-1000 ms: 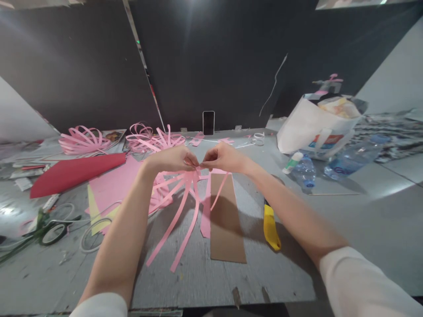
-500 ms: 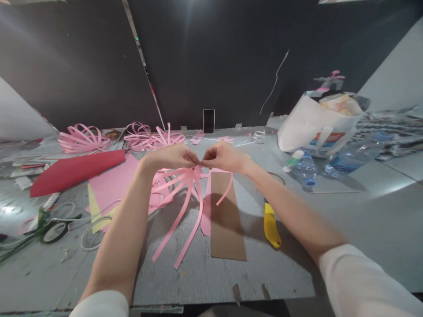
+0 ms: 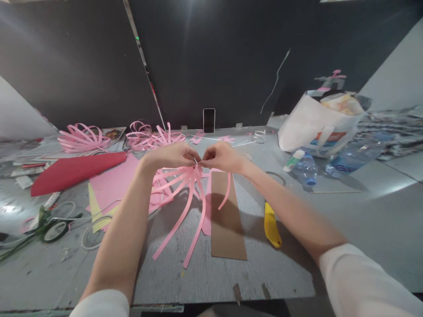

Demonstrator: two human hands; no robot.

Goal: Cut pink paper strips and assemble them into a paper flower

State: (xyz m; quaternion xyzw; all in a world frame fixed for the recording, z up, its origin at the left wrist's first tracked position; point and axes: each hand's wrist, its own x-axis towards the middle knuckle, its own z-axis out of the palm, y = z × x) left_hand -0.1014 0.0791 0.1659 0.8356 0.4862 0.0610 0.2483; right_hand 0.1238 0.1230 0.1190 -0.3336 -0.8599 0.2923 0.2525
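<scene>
1. Where the grey table comes nearest, two bare forearms in white sleeves reach forward over its worn edge.
2. Just past them a brown cardboard strip lies flat, with a yellow-handled tool beside it on the right.
3. Above the cardboard's far end, the left hand and the right hand meet fingertip to fingertip, both pinched tight on the gathered top of a bunch of pink paper strips.
4. The strips fan down from that pinch, the longest ends trailing onto the table in front of the cardboard.
5. To the left lie pink and yellow sheets, a red paper sheet, and green-handled scissors near the edge.
6. To the right, well apart, stand a glue stick, two plastic bottles and a white bag.
7. Farther back sit finished pink strip loops and a phone propped upright against the dark wall.
</scene>
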